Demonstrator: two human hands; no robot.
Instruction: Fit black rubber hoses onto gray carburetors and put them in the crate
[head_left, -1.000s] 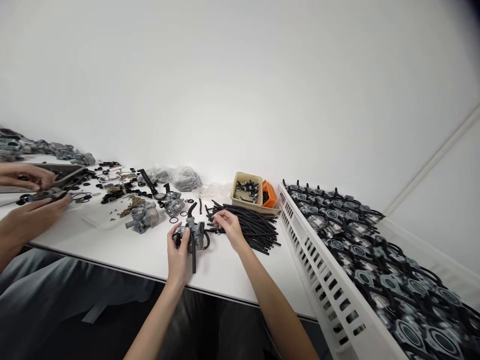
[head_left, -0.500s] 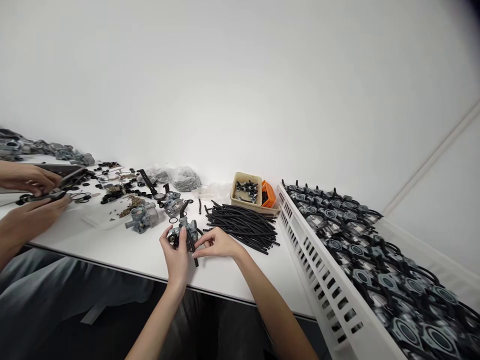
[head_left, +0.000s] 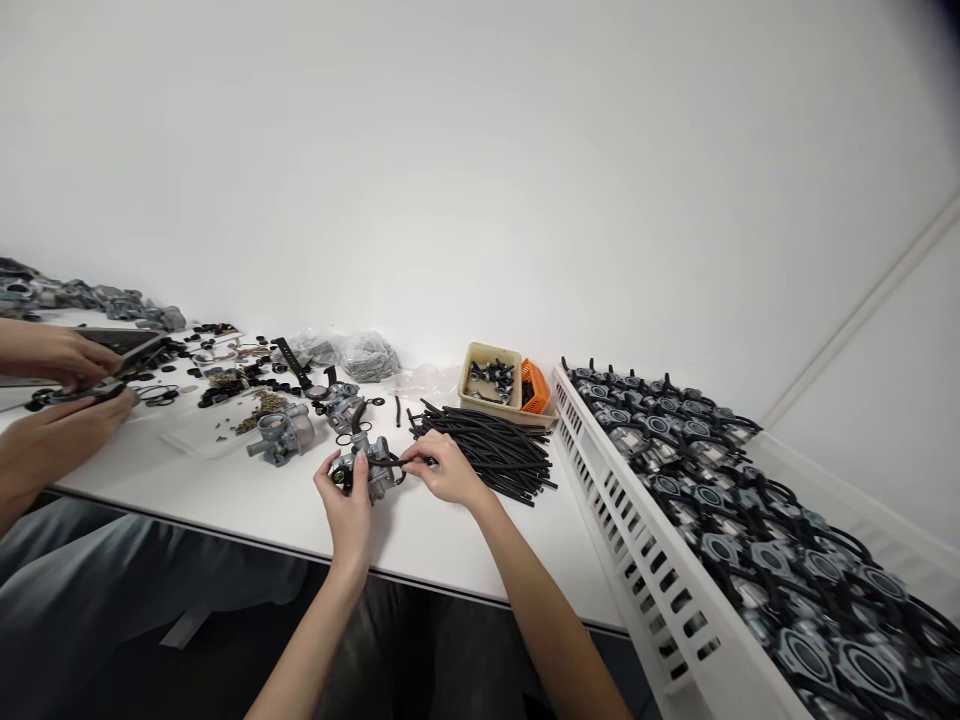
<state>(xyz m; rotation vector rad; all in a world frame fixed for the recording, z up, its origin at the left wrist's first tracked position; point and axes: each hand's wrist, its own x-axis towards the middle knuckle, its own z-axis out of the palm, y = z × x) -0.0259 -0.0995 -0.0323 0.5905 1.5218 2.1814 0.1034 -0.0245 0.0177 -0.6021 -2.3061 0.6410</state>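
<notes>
My left hand [head_left: 349,510] is wrapped round a grey metal carburetor [head_left: 381,478], held just above the front part of the white table [head_left: 285,500]. A short black hose [head_left: 390,462] extends from the carburetor toward the right. Its outer end is pinched between the thumb and fingers of my right hand [head_left: 444,468]. Just behind my right hand lies a pile of black hoses [head_left: 495,455]. Two more carburetors, one bare [head_left: 282,436] and one with black parts [head_left: 343,405], rest to the left of my hands.
A white crate [head_left: 637,530] full of carburetors stands on the right. Behind the hoses are a cream tray [head_left: 491,405] and an orange basket [head_left: 535,388]. At left, another person's hands [head_left: 71,425] work beside scattered small parts and a clear bag [head_left: 369,357].
My right hand has moved up and slightly right. The hose that hung down in front of the carburetor now points sideways to the right, its end in my fingers.
</notes>
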